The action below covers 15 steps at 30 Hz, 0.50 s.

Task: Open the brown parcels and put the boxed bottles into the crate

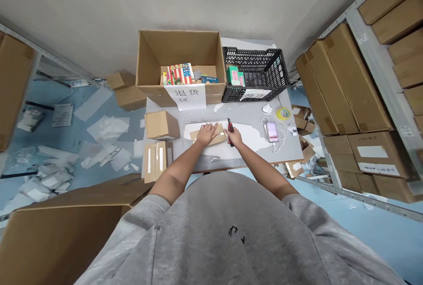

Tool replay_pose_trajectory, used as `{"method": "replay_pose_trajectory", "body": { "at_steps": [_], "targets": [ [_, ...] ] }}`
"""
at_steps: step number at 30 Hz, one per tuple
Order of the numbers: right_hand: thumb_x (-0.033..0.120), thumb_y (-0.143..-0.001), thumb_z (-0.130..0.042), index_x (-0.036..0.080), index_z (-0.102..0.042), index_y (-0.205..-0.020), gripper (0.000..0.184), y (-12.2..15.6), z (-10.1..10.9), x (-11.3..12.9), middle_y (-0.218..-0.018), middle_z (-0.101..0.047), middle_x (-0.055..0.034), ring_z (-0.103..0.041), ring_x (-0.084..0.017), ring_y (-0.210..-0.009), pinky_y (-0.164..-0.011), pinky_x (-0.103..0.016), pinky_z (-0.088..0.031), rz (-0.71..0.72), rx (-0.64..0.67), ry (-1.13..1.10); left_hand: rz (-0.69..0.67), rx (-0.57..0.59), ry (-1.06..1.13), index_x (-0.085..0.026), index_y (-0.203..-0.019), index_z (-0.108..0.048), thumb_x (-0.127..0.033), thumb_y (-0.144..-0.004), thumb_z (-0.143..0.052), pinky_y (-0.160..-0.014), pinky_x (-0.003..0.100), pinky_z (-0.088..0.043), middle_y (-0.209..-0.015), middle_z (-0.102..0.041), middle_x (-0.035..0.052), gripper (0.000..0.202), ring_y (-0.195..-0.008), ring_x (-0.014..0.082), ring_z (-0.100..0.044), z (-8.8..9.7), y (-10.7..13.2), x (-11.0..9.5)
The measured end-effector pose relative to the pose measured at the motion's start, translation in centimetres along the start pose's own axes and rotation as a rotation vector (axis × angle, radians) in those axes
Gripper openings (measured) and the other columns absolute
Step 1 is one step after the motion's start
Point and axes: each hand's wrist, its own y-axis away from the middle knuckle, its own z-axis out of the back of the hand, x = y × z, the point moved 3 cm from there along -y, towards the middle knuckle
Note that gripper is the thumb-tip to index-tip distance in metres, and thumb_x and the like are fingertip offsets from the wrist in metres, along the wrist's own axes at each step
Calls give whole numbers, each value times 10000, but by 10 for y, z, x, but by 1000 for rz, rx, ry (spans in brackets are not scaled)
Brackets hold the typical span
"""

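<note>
A small flat cardboard box [216, 138] lies on the white paper-covered middle of the table [194, 161]. My left hand [207, 134] rests flat over its left part, fingers stretched out and pressing on top. In my right hand [234, 137] is a red and black box cutter [230, 128], held upright at the right end of the box, its tip pointing away from me. Whether the blade touches the cardboard I cannot make out.
Behind stand a big open carton [180, 36] with books and a black plastic crate [280, 69] with small green boxes. Two closed cartons [157, 125] sit at the left edge. A phone [272, 131] with a white cable and a tape roll [283, 113] lie right.
</note>
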Motion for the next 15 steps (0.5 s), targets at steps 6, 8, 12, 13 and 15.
{"method": "replay_pose_trajectory", "body": {
  "at_steps": [6, 8, 12, 13, 15],
  "targets": [
    [460, -778, -913, 208, -600, -982, 451, -32, -3, 6, -590, -605, 56, -581, -141, -422, -425, -227, -428, -27, 59, 147, -48, -17, 60, -197, -1590, -457, -575, -1010, -560, -1123, 476, -347, -1418, -565, 207, 700, -1331, 353, -496, 7, 4, -5],
    [452, -761, -916, 199, -624, -994, 452, -38, -6, 8, -638, -637, 33, -592, -143, -454, -448, -232, -427, -32, 39, 188, -29, -43, 87, -186, -1541, -501, -601, -969, -617, -1139, 486, -330, -1456, -533, 215, 716, -1370, 369, -457, 8, 11, -11],
    [455, -751, -897, 195, -658, -1016, 441, -43, -11, 10, -835, -716, -21, -644, -140, -588, -513, -216, -439, -7, -30, 333, -34, -1, 97, -199, -1398, -596, -629, -948, -623, -1096, 495, -349, -1366, -569, 196, 623, -1305, 375, -482, 6, 17, -25],
    [448, -755, -891, 194, -661, -1028, 438, -43, -12, 10, -858, -718, -21, -646, -137, -604, -521, -211, -442, 7, -27, 337, -44, 18, 90, -193, -1372, -607, -632, -953, -611, -1075, 494, -356, -1330, -581, 194, 607, -1274, 374, -496, 5, 16, -27],
    [431, -794, -860, 189, -657, -1090, 433, -39, -10, 7, -803, -696, 6, -619, -127, -564, -511, -207, -445, 43, 21, 259, -59, 44, 76, -174, -1331, -620, -632, -959, -598, -1038, 493, -366, -1277, -597, 198, 590, -1232, 376, -513, 3, 14, -30]
  ]
}}
